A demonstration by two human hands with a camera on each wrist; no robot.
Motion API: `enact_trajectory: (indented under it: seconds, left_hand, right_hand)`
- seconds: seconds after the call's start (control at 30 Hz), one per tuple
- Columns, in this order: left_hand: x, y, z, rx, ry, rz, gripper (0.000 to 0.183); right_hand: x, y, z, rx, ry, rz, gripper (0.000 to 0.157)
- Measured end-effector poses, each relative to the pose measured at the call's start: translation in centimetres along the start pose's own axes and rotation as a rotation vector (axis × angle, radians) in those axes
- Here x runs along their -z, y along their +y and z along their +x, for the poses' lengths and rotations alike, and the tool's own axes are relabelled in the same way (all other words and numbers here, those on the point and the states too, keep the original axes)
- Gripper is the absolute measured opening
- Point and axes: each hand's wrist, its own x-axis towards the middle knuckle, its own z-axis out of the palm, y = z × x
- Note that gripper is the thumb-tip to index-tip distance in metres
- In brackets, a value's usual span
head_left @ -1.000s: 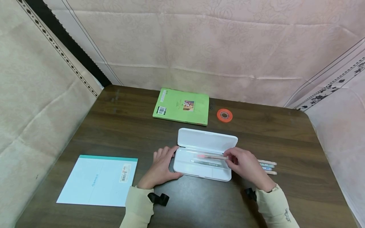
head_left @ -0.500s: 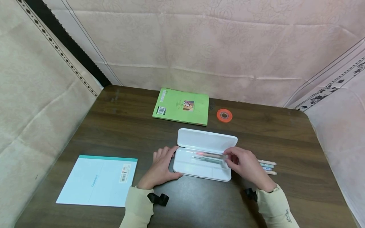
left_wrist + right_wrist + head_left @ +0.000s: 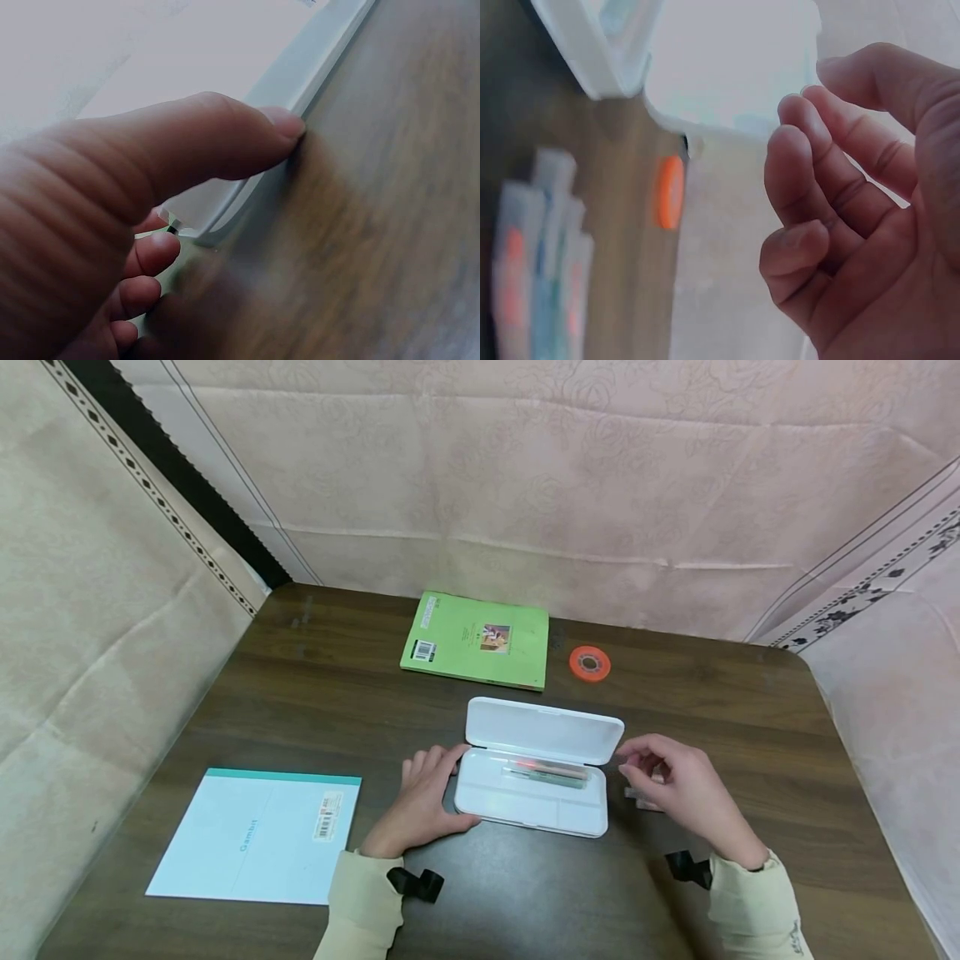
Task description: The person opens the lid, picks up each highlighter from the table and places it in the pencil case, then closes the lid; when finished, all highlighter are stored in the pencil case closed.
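At the bottom of the frame, two pale sleeves (image 3: 365, 902) reach in over the brown table (image 3: 517, 910), a blue notebook (image 3: 255, 839) lying flat at lower left, well apart from the work. Just beyond, left of centre, the left hand (image 3: 422, 802) has the white case (image 3: 498, 797) by its left end, thumb on the near rim, fingers round the far corner: a light, steadying hold. And the case sits open in the middle of the frame, a pink pen (image 3: 552, 767) and a green pen (image 3: 549, 778) side by side in its far compartment. Over to the right, the right hand (image 3: 678, 781) is off the case, nothing in it, thumb and fingertips a narrow gap apart; below it, loose pens (image 3: 547, 255) lie in a row, mostly hidden from the head camera but plain at lower left of the right wrist view. Here's the danger: bunched that tightly, they could roll apart, or come up two together, if the fingertips closed on a neighbour. If the left hand pressed too hard on that rim, the case could tip or skid and jostle its pens; a bump to the raised lid (image 3: 543, 729) behind might swing it down. Farther up, a green book (image 3: 477, 643) and an orange tape roll (image 3: 577, 663) lie out of harm's way, before the cloth (image 3: 480, 485) filling the top.
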Motion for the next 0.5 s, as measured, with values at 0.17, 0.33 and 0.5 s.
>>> enact_trajectory:
  seconds: [0.17, 0.33, 0.5]
  left_hand:
    - [0.1, 0.0, 0.0, 0.006, -0.004, -0.002, 0.093]
    - [0.0, 0.0, 0.0, 0.011, -0.01, 0.005, 0.094]
    - [0.0, 0.1, 0.0, 0.013, -0.007, 0.006, 0.094]
  right_hand:
    - [1.8, 0.8, -0.6, -0.003, 0.064, -0.011, 0.02]
    - [3.4, 1.5, -1.5, -0.072, 0.115, 0.023, 0.019]
    - [4.6, 2.4, -2.3, -0.133, 0.159, 0.041, 0.018]
